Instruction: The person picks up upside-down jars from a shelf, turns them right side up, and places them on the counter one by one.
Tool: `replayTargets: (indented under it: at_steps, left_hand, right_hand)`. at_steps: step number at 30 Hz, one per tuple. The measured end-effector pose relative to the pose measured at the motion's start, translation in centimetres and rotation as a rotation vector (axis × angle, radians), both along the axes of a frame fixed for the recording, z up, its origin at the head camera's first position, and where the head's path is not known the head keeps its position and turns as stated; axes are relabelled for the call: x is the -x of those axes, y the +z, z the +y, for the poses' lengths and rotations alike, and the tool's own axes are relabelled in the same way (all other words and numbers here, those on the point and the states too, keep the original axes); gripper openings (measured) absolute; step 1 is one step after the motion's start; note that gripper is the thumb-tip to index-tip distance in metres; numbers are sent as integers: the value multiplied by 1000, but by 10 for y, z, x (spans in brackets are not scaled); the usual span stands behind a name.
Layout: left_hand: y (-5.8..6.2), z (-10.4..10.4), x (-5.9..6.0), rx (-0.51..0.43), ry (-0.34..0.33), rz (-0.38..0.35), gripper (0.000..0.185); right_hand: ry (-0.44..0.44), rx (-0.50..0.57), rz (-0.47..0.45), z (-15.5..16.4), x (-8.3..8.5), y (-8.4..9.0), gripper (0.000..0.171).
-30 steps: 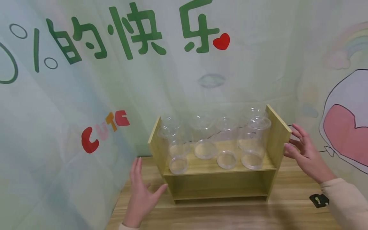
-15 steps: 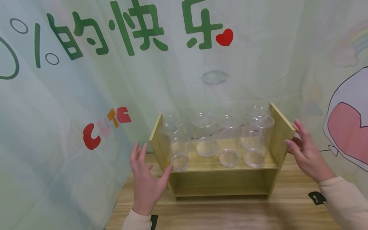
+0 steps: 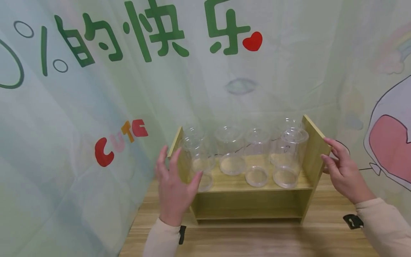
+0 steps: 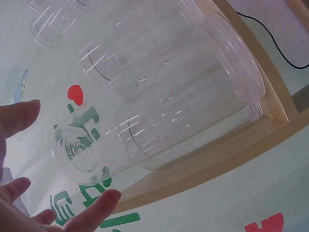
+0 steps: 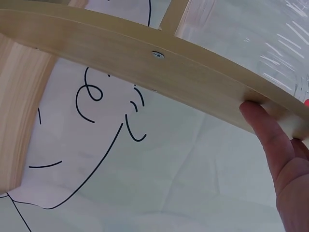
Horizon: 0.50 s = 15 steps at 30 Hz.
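Two hands flank a small wooden shelf of clear plastic cups on a table.

The left hand (image 3: 174, 187) has straight, spread fingers at the shelf's left side panel, just beside the nearest clear cup (image 3: 196, 162); contact cannot be told. The right hand (image 3: 341, 171) curls its fingers (image 5: 263, 128) over the right panel's edge. The wooden shelf (image 3: 250, 200) carries about six upright lidded cups on its upper board, before a printed fabric backdrop (image 3: 96, 89).
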<state>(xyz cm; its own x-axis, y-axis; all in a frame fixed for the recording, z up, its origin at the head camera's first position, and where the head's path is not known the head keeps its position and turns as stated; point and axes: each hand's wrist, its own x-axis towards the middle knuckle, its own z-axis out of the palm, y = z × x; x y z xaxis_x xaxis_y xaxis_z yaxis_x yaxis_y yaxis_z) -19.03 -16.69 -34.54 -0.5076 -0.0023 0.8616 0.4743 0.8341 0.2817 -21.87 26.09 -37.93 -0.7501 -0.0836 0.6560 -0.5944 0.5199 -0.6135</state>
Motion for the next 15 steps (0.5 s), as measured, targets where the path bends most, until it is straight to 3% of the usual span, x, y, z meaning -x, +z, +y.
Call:
replayTargets:
  at_steps: [9, 15]
  left_hand:
    - [6, 4, 8, 20, 20, -3, 86]
    - [16, 14, 13, 43, 48, -106, 80]
  right_hand:
    - [-8, 40, -8, -7, 1, -3, 53]
    - [-9, 47, -11, -1, 1, -5, 54]
